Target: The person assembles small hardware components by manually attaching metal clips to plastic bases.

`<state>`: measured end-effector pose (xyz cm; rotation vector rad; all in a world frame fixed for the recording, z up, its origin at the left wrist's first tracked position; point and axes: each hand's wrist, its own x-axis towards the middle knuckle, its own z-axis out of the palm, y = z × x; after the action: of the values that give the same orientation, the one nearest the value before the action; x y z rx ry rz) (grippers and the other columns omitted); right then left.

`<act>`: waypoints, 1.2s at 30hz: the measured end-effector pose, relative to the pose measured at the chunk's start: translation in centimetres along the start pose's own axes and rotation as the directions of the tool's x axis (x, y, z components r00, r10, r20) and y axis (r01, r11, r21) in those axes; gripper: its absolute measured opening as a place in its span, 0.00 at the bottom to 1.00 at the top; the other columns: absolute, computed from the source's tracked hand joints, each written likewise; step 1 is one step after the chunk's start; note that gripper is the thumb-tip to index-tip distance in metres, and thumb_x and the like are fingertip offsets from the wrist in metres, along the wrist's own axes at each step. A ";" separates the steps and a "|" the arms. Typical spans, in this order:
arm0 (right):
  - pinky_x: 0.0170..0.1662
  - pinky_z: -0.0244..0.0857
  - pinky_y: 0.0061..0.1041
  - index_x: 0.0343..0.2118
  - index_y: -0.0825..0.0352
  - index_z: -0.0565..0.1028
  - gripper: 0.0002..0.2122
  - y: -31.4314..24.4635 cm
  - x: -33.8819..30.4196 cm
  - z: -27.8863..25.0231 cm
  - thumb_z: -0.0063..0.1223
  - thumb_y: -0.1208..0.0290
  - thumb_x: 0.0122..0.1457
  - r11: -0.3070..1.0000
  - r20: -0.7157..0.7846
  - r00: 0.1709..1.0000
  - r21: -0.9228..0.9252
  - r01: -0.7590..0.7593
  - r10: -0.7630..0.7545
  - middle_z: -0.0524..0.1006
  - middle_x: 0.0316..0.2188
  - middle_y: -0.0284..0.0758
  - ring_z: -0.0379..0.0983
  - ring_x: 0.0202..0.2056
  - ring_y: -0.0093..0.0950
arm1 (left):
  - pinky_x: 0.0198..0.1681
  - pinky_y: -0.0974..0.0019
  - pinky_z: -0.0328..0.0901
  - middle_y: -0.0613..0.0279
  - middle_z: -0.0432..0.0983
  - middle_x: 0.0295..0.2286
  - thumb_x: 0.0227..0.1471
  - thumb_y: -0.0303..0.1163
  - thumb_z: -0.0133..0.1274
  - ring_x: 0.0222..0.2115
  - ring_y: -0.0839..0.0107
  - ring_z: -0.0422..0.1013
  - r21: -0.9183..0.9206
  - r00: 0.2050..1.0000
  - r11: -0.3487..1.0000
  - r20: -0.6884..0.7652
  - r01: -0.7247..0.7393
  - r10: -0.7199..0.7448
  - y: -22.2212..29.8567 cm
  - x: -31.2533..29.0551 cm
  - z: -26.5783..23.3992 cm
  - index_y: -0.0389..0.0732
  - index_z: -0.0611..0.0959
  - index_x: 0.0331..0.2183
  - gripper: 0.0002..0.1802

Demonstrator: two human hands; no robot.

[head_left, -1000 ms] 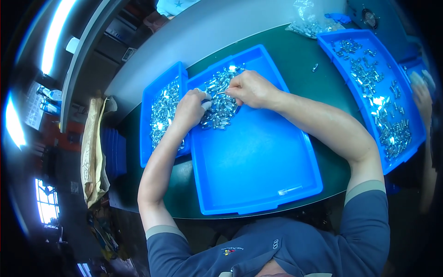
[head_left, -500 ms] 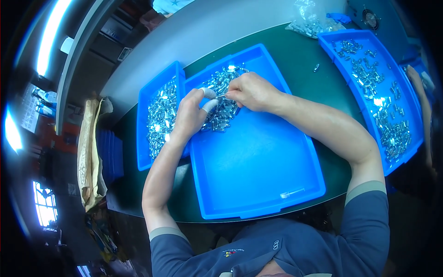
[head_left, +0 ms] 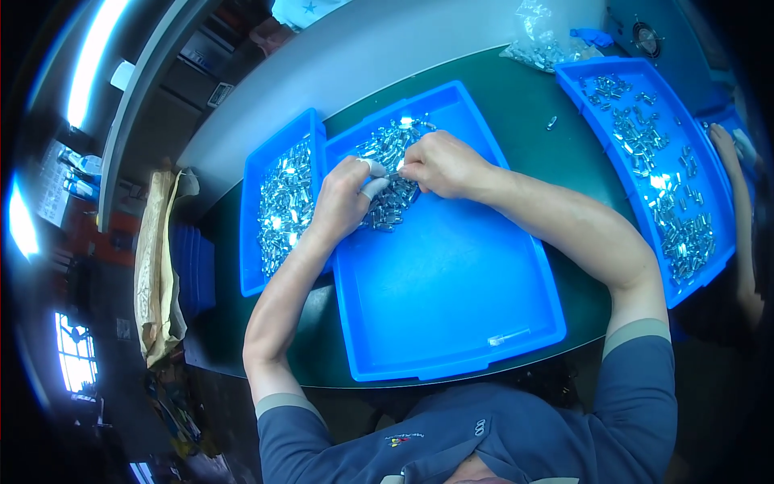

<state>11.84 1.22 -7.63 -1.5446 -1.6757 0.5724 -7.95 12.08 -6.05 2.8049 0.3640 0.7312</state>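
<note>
My left hand (head_left: 342, 194), with white finger covers on its thumb and a fingertip, is closed in a pinch on a small shiny metal part. My right hand (head_left: 445, 164), bare, is pinched closed right beside it, and its fingertips almost meet those of the left. What the right fingers hold is too small to make out. Both hands are just above a heap of small silvery metal parts (head_left: 389, 211) at the far left of the middle blue tray (head_left: 451, 282). A clear, thin tube-like piece (head_left: 508, 336) lies in that tray's near right corner.
A smaller blue tray (head_left: 250, 226) full of metal parts adjoins on the left. Another blue tray (head_left: 685, 278) with scattered parts stands at right, a co-worker's arm (head_left: 735, 185) beside it. A plastic bag of parts (head_left: 544, 50) and one loose part (head_left: 551, 123) lie on the green tabletop.
My left hand has shifted slightly right and its fingers have drawn closer together. The thin metal piece that showed between the hands is now mostly hidden. The trays have not moved.
</note>
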 end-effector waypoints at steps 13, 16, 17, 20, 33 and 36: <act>0.29 0.68 0.30 0.25 0.70 0.80 0.14 0.8 0.5 -0.1 0.53 0.65 0.61 0.983 -0.065 0.998 0.179 0.024 -0.013 0.80 0.18 0.34 0.76 0.22 0.25 | 0.47 0.54 0.68 0.53 0.80 0.35 0.46 0.25 0.64 0.42 0.53 0.73 0.541 0.970 0.817 -0.227 0.200 -0.087 -3.7 -1.6 -6.5 0.37 0.84 0.34 0.10; 0.29 0.68 0.30 0.25 0.70 0.80 0.14 0.7 0.4 -0.1 0.53 0.65 0.61 0.988 -0.054 0.999 0.155 0.006 0.002 0.80 0.19 0.34 0.76 0.23 0.25 | 0.48 0.52 0.67 0.54 0.80 0.34 0.42 0.27 0.66 0.41 0.54 0.73 0.366 0.997 0.931 0.075 0.002 -0.032 -2.7 -1.1 -3.7 0.39 0.86 0.33 0.12; 0.29 0.68 0.30 0.25 0.70 0.80 0.13 0.6 0.3 -0.1 0.54 0.65 0.61 0.988 -0.051 0.999 0.153 0.004 0.004 0.80 0.19 0.35 0.76 0.23 0.25 | 0.48 0.52 0.67 0.54 0.80 0.34 0.42 0.27 0.66 0.41 0.54 0.73 0.365 0.997 0.931 0.072 0.004 -0.032 -2.9 -1.2 -3.1 0.39 0.86 0.33 0.12; 0.29 0.68 0.30 0.26 0.70 0.81 0.13 0.3 0.2 0.1 0.54 0.65 0.61 0.990 -0.051 0.999 0.140 0.011 -0.004 0.79 0.18 0.35 0.76 0.22 0.26 | 0.47 0.54 0.67 0.54 0.80 0.31 0.44 0.26 0.64 0.40 0.54 0.73 0.394 0.947 0.917 0.268 0.059 -0.176 -3.2 -0.9 -2.3 0.40 0.86 0.29 0.06; 0.31 0.70 0.35 0.27 0.69 0.81 0.11 0.2 0.2 0.0 0.55 0.67 0.60 1.000 -0.036 0.999 0.000 0.027 -0.026 0.80 0.20 0.38 0.78 0.25 0.32 | 0.34 0.60 0.71 0.52 0.81 0.35 0.49 0.27 0.65 0.33 0.57 0.79 -0.028 0.982 0.983 0.058 0.180 -0.178 0.1 -0.2 -0.7 0.38 0.84 0.37 0.11; 0.31 0.70 0.35 0.27 0.69 0.81 0.11 0.2 0.1 0.2 0.55 0.67 0.60 0.999 -0.047 0.998 -0.029 0.028 -0.030 0.80 0.19 0.38 0.78 0.25 0.33 | 0.38 0.59 0.72 0.52 0.82 0.36 0.49 0.26 0.65 0.36 0.56 0.79 -0.064 0.968 0.969 0.086 0.240 -0.235 0.2 -0.3 -0.8 0.38 0.84 0.37 0.11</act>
<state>11.80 1.42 -7.84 -1.5401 -1.6742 0.4949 -8.55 11.90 -5.41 2.6486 0.6319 0.5676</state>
